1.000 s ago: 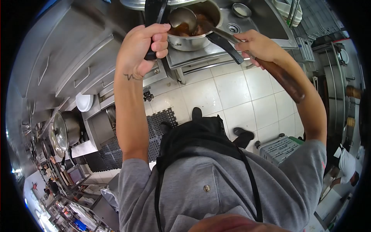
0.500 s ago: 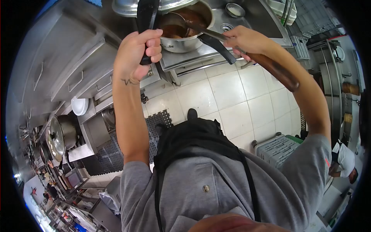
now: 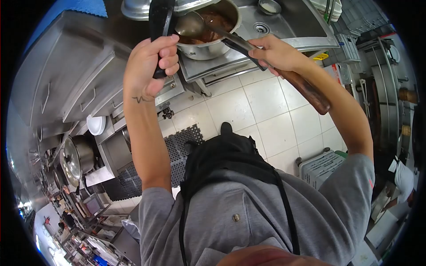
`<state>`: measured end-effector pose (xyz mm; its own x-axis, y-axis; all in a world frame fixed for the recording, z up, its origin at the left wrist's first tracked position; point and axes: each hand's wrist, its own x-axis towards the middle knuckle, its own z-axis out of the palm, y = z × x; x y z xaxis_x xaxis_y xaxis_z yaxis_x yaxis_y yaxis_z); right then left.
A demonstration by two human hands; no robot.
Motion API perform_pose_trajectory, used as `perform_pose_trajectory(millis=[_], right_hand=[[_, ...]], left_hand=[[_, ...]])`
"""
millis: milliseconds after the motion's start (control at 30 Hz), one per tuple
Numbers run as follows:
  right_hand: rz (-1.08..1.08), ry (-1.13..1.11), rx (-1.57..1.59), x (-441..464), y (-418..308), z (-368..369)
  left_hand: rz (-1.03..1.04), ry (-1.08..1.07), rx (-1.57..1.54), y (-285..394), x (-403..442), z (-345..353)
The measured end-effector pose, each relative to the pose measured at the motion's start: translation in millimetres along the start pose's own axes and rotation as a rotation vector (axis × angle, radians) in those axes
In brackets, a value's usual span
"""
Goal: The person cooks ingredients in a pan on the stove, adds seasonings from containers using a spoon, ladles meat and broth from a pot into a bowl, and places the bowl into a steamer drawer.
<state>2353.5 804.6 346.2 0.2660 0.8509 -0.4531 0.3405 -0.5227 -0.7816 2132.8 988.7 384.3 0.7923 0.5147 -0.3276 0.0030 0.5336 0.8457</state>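
My left hand (image 3: 155,62) is closed round the black handle of a silver pressure cooker lid (image 3: 133,9), which is held over the left part of the pot's mouth. Below the lid, a metal pressure cooker (image 3: 202,51) holds brown stew (image 3: 220,21) with chunks in it. My right hand (image 3: 276,52) grips a long ladle (image 3: 306,91) by its shaft, the brown wooden handle lying along my forearm. The ladle's bowl is inside the pot, near the left rim. The cooker's black side handle sticks out under the ladle shaft; whether my fingers touch it I cannot tell.
The cooker stands on a steel sink counter (image 3: 301,42) with a drain (image 3: 262,28) and a small metal bowl (image 3: 270,6). Steel drawers (image 3: 80,84) line the left. A lidded pot (image 3: 73,157) stands farther back. A grey crate (image 3: 321,170) sits on the floor; another person (image 3: 403,177) is at right.
The ladle's bowl has shifted left in the pot and shows more of its metal. My right hand has moved slightly toward the pot's side handle. My left hand keeps its grip.
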Motion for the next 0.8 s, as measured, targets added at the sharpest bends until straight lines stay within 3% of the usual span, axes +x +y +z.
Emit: perform_pose_trajectory(millis=[500,600,667,733,800], right_hand=[[0.182,-0.036,-0.105,5,-25,-11],[0.040,0.015,-0.262,8,-6,-9],[-0.576,0.322,-0.648,18,21,6],[-0.485,0.320,-0.610,8,17,6],[-0.069,0.079,-0.191,-8,-7,2]], left_hand=[[-0.014,-0.008,-0.002,-4,7,-6],[-0.005,-0.005,0.010,-1,7,-8],[-0.010,0.005,0.016,-3,6,-9],[-0.006,0.009,0.027,0,6,-6],[-0.002,0.023,0.014,-1,6,-5]])
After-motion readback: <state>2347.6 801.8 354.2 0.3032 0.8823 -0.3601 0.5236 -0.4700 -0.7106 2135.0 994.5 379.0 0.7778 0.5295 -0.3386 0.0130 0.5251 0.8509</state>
